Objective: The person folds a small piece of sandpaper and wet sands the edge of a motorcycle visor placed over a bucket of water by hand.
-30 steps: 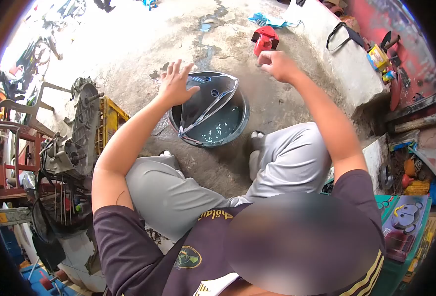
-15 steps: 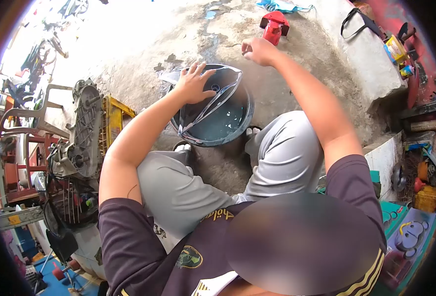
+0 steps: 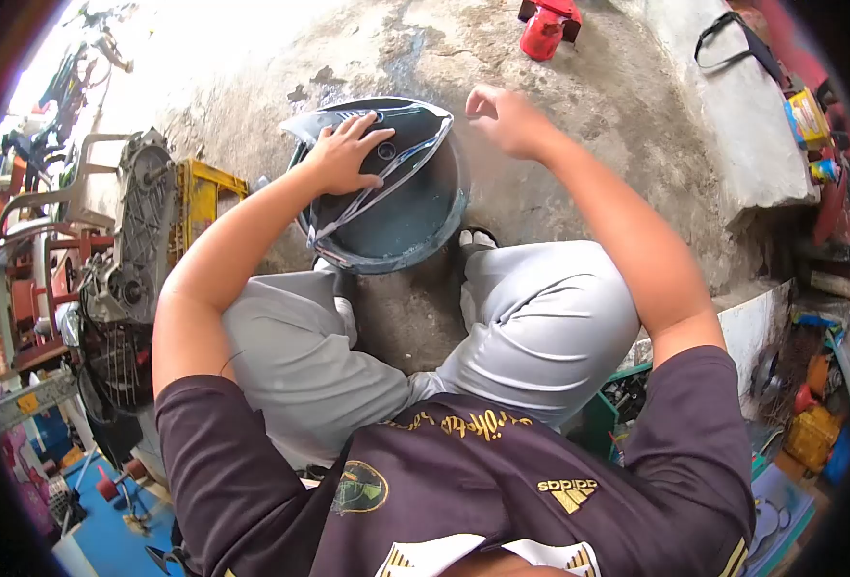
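Observation:
A dark panel with a pale, glossy edge lies across a round black basin of water between my feet. My left hand rests on the panel's left part with its fingers spread. Off the basin's right rim, above the concrete floor, my right hand hangs with its fingers curled in. What those curled fingers hold, if anything, is too small to make out.
A red object sits on the floor beyond my right hand. On the left are a metal engine casing, a yellow crate and a chair frame. A pale concrete ledge runs along the right, with a black strap on it.
The view has shifted, and the red object now appears higher. My right hand has come closer to the basin. My left hand stays spread on the panel, whose left tip now sticks out past the rim.

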`<move>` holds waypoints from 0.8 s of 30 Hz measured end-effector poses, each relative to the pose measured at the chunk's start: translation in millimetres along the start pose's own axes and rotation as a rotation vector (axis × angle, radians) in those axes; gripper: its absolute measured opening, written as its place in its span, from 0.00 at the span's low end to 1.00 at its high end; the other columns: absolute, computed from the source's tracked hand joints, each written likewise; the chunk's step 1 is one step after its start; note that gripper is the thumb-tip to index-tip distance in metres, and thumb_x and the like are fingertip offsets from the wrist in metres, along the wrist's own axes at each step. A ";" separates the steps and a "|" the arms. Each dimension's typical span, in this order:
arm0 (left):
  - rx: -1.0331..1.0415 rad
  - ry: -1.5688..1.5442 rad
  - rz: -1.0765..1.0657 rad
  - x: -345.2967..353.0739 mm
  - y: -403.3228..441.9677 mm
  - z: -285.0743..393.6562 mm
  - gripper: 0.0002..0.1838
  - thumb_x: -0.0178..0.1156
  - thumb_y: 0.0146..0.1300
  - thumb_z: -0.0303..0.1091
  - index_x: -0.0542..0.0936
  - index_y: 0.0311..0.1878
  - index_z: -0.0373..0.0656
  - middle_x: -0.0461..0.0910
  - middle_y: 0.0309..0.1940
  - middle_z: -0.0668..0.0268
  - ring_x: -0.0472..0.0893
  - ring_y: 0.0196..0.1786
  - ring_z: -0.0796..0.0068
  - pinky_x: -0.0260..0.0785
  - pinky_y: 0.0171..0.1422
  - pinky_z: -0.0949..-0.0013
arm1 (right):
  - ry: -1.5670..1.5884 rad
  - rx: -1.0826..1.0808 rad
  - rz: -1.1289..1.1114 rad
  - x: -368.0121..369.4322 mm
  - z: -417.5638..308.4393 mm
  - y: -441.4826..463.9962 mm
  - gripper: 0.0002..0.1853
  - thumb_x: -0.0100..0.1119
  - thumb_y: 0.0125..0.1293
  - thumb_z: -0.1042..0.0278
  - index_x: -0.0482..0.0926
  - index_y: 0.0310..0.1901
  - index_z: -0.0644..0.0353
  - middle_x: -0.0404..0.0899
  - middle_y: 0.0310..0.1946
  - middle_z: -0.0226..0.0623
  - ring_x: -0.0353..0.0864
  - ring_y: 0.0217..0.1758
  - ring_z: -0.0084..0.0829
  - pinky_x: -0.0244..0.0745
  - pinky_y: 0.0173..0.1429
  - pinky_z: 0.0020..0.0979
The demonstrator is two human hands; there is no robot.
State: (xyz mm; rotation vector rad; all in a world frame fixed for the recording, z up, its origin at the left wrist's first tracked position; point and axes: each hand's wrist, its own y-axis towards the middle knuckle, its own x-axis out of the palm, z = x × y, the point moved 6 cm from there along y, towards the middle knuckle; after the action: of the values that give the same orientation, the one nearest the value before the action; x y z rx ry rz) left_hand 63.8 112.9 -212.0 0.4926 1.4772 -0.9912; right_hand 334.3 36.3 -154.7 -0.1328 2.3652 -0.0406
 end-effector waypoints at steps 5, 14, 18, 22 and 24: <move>-0.104 -0.072 0.152 -11.3 2.1 -6.0 0.55 0.75 0.61 0.66 0.60 0.89 0.68 0.54 0.90 0.51 0.56 0.89 0.40 0.56 0.84 0.25 | 0.143 -0.033 -0.052 5.8 8.0 1.5 0.10 0.69 0.72 0.67 0.85 0.51 0.60 0.90 0.41 0.45 0.89 0.45 0.40 0.81 0.53 0.42; -0.016 -0.154 0.295 -34.2 60.9 -7.7 0.53 0.72 0.62 0.73 0.67 0.86 0.63 0.61 0.87 0.50 0.52 0.90 0.38 0.48 0.87 0.25 | 0.191 -0.024 0.069 -5.3 26.7 0.6 0.09 0.69 0.72 0.71 0.85 0.49 0.62 0.88 0.40 0.34 0.84 0.43 0.25 0.80 0.53 0.33; 0.067 -0.027 0.174 1.3 50.1 1.1 0.55 0.74 0.60 0.73 0.67 0.85 0.60 0.62 0.86 0.53 0.55 0.90 0.40 0.50 0.87 0.27 | 0.288 0.228 0.074 26.7 85.0 -5.6 0.07 0.71 0.72 0.69 0.86 0.46 0.63 0.88 0.37 0.34 0.82 0.39 0.22 0.79 0.48 0.30; 0.062 0.009 0.184 7.8 46.6 3.9 0.57 0.75 0.58 0.72 0.66 0.86 0.58 0.60 0.87 0.54 0.56 0.90 0.44 0.51 0.86 0.26 | 0.353 0.257 0.107 62.6 94.0 9.6 0.08 0.73 0.73 0.66 0.88 0.45 0.62 0.88 0.35 0.32 0.80 0.35 0.21 0.78 0.45 0.31; 0.058 0.007 0.193 8.8 45.6 5.3 0.56 0.75 0.58 0.71 0.66 0.86 0.59 0.61 0.87 0.54 0.57 0.89 0.44 0.52 0.86 0.26 | 0.359 0.169 0.173 73.3 96.8 20.0 0.07 0.72 0.75 0.68 0.89 0.46 0.63 0.89 0.37 0.32 0.82 0.37 0.22 0.80 0.47 0.31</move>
State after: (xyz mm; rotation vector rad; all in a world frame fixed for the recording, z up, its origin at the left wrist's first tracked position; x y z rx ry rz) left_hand 101.3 131.2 -233.2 0.6683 1.3819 -0.8816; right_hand 348.1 49.2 -276.3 0.1761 2.7080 -0.1944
